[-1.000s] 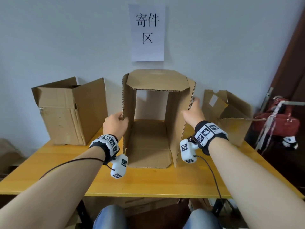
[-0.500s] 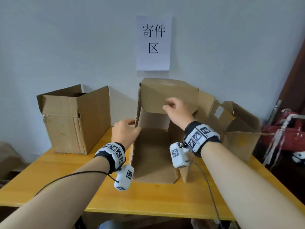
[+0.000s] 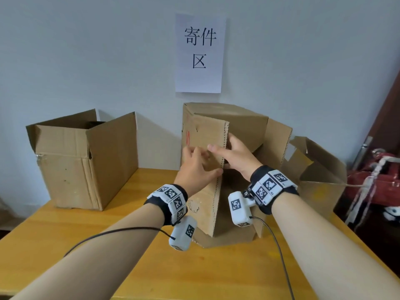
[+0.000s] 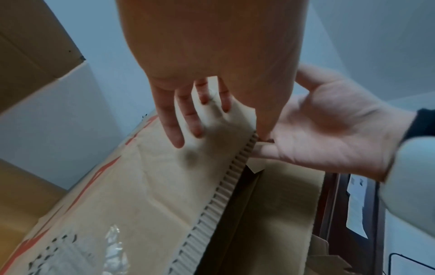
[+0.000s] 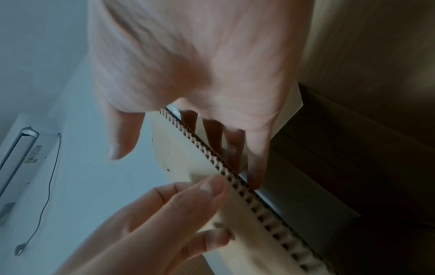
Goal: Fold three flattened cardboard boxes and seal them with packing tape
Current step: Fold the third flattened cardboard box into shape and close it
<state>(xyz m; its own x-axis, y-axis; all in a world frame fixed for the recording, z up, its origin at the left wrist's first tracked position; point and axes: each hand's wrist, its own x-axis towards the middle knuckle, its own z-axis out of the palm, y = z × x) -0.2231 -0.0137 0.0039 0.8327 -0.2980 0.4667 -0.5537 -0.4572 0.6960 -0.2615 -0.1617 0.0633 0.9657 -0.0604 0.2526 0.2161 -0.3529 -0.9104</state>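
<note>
Between both hands, flap (image 3: 205,161) edge runs vertical; left hand (image 3: 195,167) lies spread on its face, right hand (image 3: 234,155) pinches the edge, right flap (image 3: 278,144) beyond it.

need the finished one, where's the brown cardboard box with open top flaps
In the head view, the brown open-topped cardboard box stands on the yellow wooden table's far left, against the wall.
</note>
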